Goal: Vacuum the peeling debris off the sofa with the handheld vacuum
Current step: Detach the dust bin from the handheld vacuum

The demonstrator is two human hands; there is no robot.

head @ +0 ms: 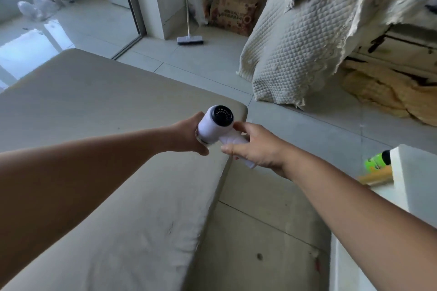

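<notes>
A white handheld vacuum (218, 120) with a round black rear vent is held over the far right corner of the beige sofa cushion (99, 130). My left hand (189, 134) grips the front of its barrel from the left. Around its white handle, which points down and right, my right hand (253, 146) is wrapped. The nozzle end is hidden behind my left hand. A small dark mark (169, 228) shows on the cushion near its right edge.
A quilted cream cover (295, 54) drapes over furniture at the right. A broom (189, 39) and a cardboard box (234, 7) stand by the back wall. A white ledge (411, 177) with a green bottle (376, 162) is at the right. Tiled floor (260, 220) lies between.
</notes>
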